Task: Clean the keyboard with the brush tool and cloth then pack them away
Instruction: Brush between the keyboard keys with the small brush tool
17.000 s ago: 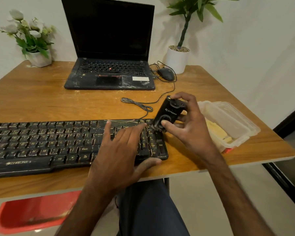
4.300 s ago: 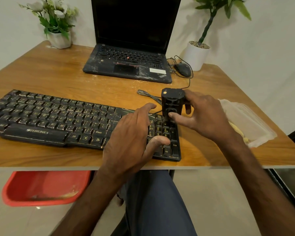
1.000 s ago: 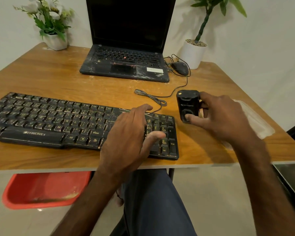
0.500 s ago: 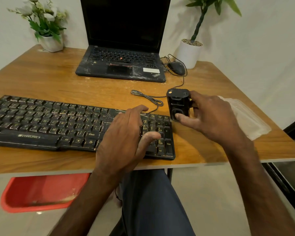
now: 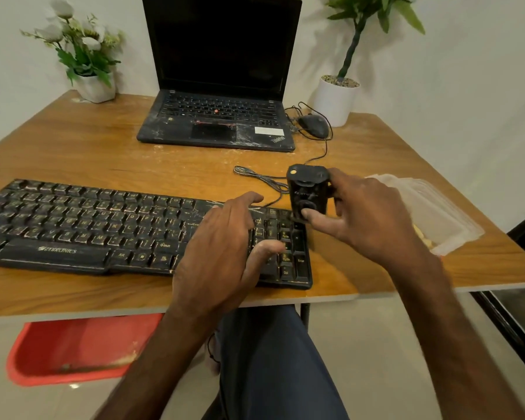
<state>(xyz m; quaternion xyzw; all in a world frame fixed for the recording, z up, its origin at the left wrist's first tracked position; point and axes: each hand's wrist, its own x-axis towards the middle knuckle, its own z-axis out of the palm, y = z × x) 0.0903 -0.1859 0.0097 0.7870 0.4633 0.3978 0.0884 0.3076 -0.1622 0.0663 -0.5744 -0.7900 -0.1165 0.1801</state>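
Observation:
A dusty black keyboard (image 5: 97,225) lies along the front of the wooden table (image 5: 73,147). My left hand (image 5: 222,253) rests flat on its right part with straight fingers, thumb on the number pad keys. My right hand (image 5: 367,219) grips a black block-shaped brush tool (image 5: 308,192), upright, its lower end at the top right corner of the number pad. Thumb and fingers wrap round the tool's sides. A yellow cloth (image 5: 422,234) shows partly inside a clear plastic box (image 5: 437,207) to the right, mostly hidden by my right hand.
An open black laptop (image 5: 219,116) stands at the back centre, a wired mouse (image 5: 314,125) and a white potted plant (image 5: 335,98) to its right. A flower pot (image 5: 94,86) sits back left. A cable (image 5: 261,177) coils behind the keyboard. A red tray (image 5: 79,350) lies on the floor.
My right hand brought the brush tool back from the bare table beside the keyboard onto the number pad's top right corner. My left hand stayed on the keyboard.

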